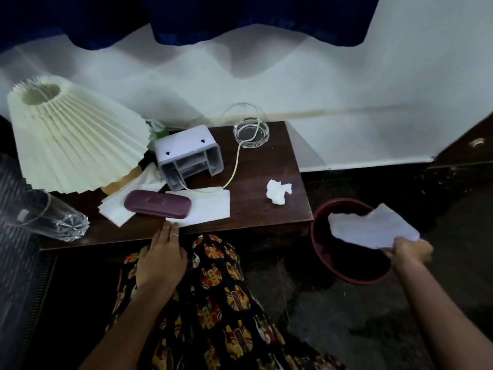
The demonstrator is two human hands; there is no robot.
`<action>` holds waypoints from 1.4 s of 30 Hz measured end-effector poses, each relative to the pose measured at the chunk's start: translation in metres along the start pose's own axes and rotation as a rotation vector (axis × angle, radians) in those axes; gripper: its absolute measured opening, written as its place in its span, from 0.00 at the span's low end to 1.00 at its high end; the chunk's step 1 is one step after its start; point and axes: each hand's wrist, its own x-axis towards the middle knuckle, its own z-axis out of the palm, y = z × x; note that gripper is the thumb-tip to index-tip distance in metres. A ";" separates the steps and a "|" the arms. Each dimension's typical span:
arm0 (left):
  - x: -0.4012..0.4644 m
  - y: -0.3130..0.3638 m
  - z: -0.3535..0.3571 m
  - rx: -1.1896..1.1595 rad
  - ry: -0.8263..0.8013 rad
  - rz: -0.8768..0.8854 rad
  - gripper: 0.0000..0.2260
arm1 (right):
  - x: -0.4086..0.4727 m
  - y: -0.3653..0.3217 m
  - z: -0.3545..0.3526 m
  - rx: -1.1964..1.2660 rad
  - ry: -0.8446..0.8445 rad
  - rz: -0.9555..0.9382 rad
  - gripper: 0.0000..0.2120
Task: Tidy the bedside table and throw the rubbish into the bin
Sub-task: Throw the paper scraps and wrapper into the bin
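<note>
A dark wooden bedside table (256, 209) stands in front of me. My right hand (408, 251) grips a torn white paper (370, 227) held over the dark red bin (330, 252) on the floor to the table's right. My left hand (162, 256) rests open at the table's front edge, its fingertips touching a white sheet (210, 206). A purple glasses case (157, 204) lies across that sheet and a stack of white napkins (117, 209). Near the table's right edge lies a crumpled tissue (278, 191).
A tilted pleated lampshade (74, 137) covers the table's left. A grey plastic organiser (189, 156) lies on its side with a cream cord (234, 166) running to a glass ashtray (250, 133). A tumbler (50, 214) lies at front left. Dark furniture (464, 161) stands far right.
</note>
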 end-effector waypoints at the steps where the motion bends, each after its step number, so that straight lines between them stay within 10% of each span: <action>1: 0.000 0.000 0.000 0.000 0.001 0.001 0.27 | -0.002 0.005 0.002 -0.018 -0.001 0.026 0.19; 8: 0.001 0.000 -0.001 -0.016 0.000 0.001 0.27 | -0.004 0.016 0.020 -0.275 -0.010 0.110 0.25; 17: 0.002 0.000 -0.001 -0.053 0.007 -0.010 0.27 | -0.138 -0.050 0.095 -0.436 -0.514 -1.060 0.27; 20: 0.002 -0.001 -0.001 -0.062 0.011 -0.006 0.26 | -0.175 -0.043 0.119 -0.838 -0.722 -1.253 0.30; 24: 0.001 -0.001 -0.003 -0.069 0.011 -0.001 0.26 | -0.199 -0.031 0.128 -1.289 -0.729 -1.183 0.29; 42: 0.003 0.002 -0.006 -0.101 0.008 -0.022 0.25 | -0.090 -0.047 0.072 -0.804 -0.232 -1.168 0.12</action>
